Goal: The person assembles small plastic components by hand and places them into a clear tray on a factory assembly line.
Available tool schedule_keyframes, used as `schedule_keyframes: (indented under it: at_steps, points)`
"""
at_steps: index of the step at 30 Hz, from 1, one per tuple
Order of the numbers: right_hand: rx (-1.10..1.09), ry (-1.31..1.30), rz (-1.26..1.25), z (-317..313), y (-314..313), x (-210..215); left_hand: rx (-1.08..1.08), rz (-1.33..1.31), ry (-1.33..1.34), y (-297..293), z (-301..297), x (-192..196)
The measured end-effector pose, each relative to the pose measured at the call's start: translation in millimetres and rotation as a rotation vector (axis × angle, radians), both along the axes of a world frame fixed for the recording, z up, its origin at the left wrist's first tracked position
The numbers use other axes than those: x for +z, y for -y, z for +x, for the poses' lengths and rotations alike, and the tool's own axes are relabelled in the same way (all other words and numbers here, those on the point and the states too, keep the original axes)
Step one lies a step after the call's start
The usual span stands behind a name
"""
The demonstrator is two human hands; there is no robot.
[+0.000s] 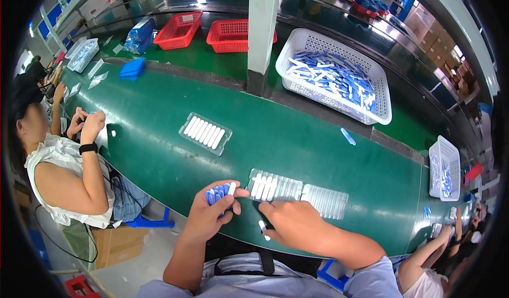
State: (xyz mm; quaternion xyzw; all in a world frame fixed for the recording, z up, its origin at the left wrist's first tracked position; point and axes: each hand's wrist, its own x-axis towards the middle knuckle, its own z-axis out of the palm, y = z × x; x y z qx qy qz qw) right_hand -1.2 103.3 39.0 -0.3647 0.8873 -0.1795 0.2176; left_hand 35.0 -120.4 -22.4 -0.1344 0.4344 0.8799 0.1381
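My left hand (212, 213) is closed around a bunch of slim blue-and-white plastic sticks (216, 193), their ends poking up above the fingers. My right hand (299, 225) is bent over the table edge, with one white-ended stick (263, 229) at its thumb and fingertips. Just beyond both hands lies an unfolded clear plastic blister tray (288, 188). Several white sticks (263, 187) stand side by side in its left half; the right half (325, 201) holds none. Farther off, a second clear tray (227, 141) carries a row of white sticks (204, 131).
A white basket (282, 67) heaped with sticks stands beyond a grey post (262, 33). One loose blue stick (348, 136) lies on the green table (297, 139). Red baskets (228, 45) stand at the back. A co-worker (69, 176) sits at left, others at right beside another white basket (437, 192).
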Motion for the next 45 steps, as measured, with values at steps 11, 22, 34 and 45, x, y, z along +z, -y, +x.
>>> schedule_keyframes:
  at_steps: [11, 22, 34, 45]
  points:
    - [0.147, 0.079, -0.136, -11, -1, -17, -0.117, 0.082, -0.076, 13, -6, -9]
    - [0.042, 0.068, 0.185, 11, 0, -1, -0.161, 0.117, -0.103, 17, -8, -16]
    - [-0.159, -0.084, -0.004, 18, 6, -18, -0.071, 0.144, -0.113, 15, -5, -14]
    - [0.095, -0.05, -0.389, -18, -22, 11, -0.065, 0.155, -0.123, 17, -5, -15]
